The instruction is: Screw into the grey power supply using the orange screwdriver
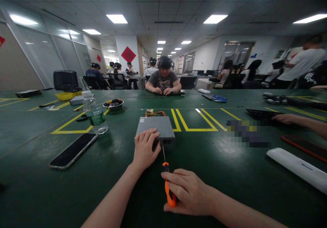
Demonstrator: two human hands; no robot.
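Note:
A grey metal computer power supply unit (159,124) lies on the green table in front of me, with a bundle of coloured wires (155,113) at its far side. My left hand (146,146) grips its near left corner, fingers over the top and thumb low by the front face. An orange and black screwdriver (170,194) is held in my right hand (187,190), fingers wrapped around the handle. Its shaft points away from me, and the tip meets the near face beside the left thumb. The exact contact point is hidden.
To the left are a phone (74,150), a water bottle (95,115) and a metal bowl (114,105) of small parts. On the right lie a white elongated case (298,165) and a co-worker's hand (284,119) on a dark panel. Another person (165,80) sits opposite.

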